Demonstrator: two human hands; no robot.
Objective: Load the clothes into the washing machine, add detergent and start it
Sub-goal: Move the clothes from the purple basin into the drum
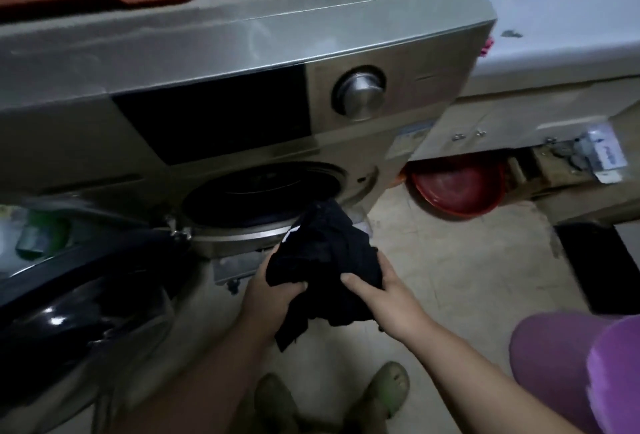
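A bundle of black clothes (pixel 325 257) hangs bunched in front of the washing machine (pixel 214 52), its upper end just at the lower right rim of the round drum opening (pixel 263 191). The left hand (pixel 273 291) grips the bundle's left side, and the right hand (pixel 377 291) clasps its right side, thumbs pressed into the fabric. The glossy dark door (pixel 79 295) stands swung open to the left. A silver dial (pixel 360 94) sits on the control panel above. A purple basin (pixel 575 371) is at lower right, a red basin (pixel 457 187) beyond on the floor.
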